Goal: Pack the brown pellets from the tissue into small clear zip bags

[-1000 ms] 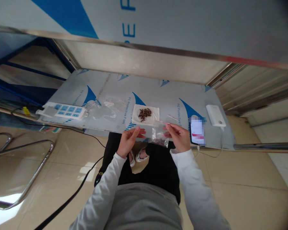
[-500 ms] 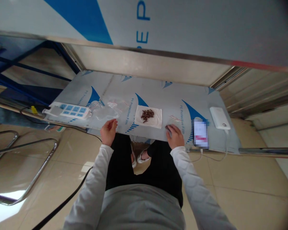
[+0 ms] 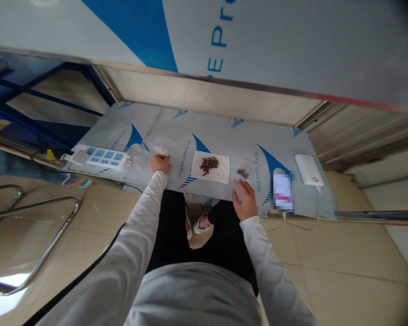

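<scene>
My left hand [image 3: 160, 164] is over the loose clear plastic bags [image 3: 143, 156] on the left of the shelf, its fingers curled down and together; what they pinch, if anything, is hidden. My right hand [image 3: 245, 199] rests at the shelf's front edge with fingers apart and nothing in them. Just beyond its fingertips lies a small clear bag of brown pieces [image 3: 243, 174]. Between my hands, a white square sheet [image 3: 224, 170] bears a heap of small dark brown pieces [image 3: 209, 165], too small to name.
A white power strip [image 3: 105, 157] lies at the left of the film-covered metal shelf [image 3: 177, 124]. To the right are a phone [image 3: 282, 192] and a white power bank [image 3: 308, 170] with a cable. An upper panel [image 3: 275, 50] overhangs the back. A metal-framed chair [image 3: 64, 222] stands left.
My left hand has moved forward and right onto the plastic bags. My right hand has drawn back slightly and spread its fingers, leaving the small bag of brown pieces on the shelf.
</scene>
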### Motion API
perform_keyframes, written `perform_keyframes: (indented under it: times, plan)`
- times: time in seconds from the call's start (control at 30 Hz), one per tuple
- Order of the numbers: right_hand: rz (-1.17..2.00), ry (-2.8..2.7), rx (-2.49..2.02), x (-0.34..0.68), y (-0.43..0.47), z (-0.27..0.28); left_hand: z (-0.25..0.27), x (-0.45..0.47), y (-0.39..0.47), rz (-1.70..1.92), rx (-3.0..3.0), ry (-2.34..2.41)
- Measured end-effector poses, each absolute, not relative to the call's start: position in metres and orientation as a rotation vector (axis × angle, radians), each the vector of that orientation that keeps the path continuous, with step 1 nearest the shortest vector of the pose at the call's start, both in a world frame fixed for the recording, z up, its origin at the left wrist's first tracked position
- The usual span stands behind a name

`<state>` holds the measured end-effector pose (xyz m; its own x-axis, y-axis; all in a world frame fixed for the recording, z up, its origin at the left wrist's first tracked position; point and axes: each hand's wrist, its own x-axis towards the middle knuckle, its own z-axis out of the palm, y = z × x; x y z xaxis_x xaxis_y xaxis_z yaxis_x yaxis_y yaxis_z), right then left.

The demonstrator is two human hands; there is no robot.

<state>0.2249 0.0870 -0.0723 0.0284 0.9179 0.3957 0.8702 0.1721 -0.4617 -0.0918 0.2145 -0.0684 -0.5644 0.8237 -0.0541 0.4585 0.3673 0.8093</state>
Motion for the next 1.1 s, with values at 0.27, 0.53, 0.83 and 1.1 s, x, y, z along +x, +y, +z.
perform_keyframes:
  times: [0.27,0.53,0.83,1.1]
  plan:
    - [0.515,-1.569,-1.529,0.173,0.074,-0.037,-0.028,-0.046,0.148,1.383,1.157,1.814]
    - [1.715,-0.856,-1.264,0.142,0.112,-0.008,-0.013,-0.012,0.088,1.211,0.868,1.031]
    - [0.841,-1.312,-1.418,0.142,0.082,0.005,0.004,0.002,0.074,1.39,1.222,1.747]
    - [0.616,-1.731,-1.369,0.141,0.065,0.011,0.02,0.018,0.066,1.245,1.185,1.486]
